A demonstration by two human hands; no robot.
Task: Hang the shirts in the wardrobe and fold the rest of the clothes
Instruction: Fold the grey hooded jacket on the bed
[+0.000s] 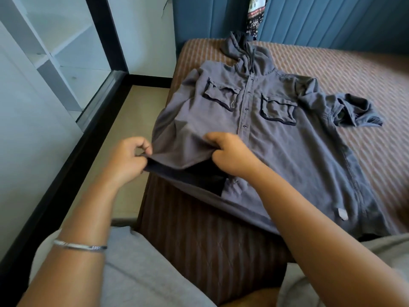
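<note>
A grey hooded shirt (278, 138) with two chest pockets and a button placket lies face up on the bed (376, 85), hood toward the headboard. Its right sleeve lies crumpled at the far right. My left hand (127, 159) pinches the shirt's lower left hem at the bed's corner. My right hand (230, 154) grips the same hem a little further right, fingers curled under the cloth. Between the two hands the hem is lifted and the dark inside shows.
The bed has a brown striped cover and a blue padded headboard (321, 18). A patterned cloth (255, 16) hangs at the headboard. A glass-fronted white shelf unit (55, 63) with a black frame stands at the left, beyond a narrow strip of floor (130, 120).
</note>
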